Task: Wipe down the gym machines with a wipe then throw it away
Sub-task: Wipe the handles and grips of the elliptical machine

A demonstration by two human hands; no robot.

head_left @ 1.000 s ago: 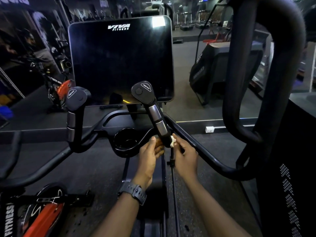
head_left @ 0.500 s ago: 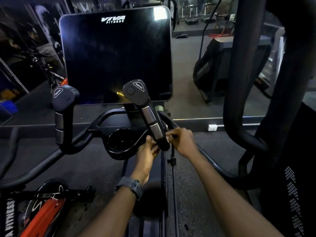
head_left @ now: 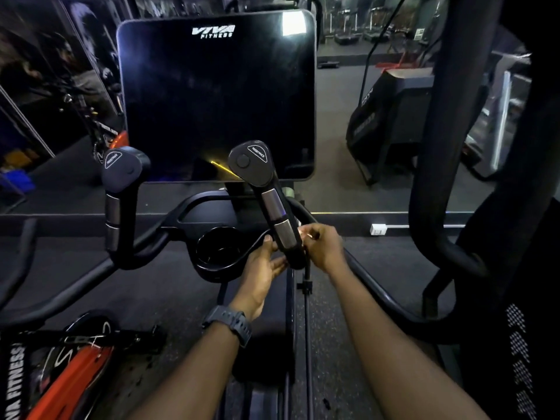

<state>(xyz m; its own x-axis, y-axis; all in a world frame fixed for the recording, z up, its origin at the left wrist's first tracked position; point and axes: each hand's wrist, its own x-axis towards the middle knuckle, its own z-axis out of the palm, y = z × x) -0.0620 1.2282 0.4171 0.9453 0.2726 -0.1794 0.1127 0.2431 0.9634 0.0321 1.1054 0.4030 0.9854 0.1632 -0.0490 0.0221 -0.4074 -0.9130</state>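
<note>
right hand [head_left: 322, 248] moved up beside handle [head_left: 280, 219] | wipe [head_left: 303, 234] (barely visible) | left hand [head_left: 262, 269] opened

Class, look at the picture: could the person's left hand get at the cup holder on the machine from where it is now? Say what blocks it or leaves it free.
Probably yes. The left hand is open beside the cup holder, just to its right, and nothing lies between them.

- You can read "VIVA FITNESS" in white at the top of the dark console screen [head_left: 215, 95].
- You see "RESISTANCE" on the right handle cap [head_left: 250, 162].
- The banner [head_left: 13, 380] at your lower left reads "…A FITNESS".
</note>
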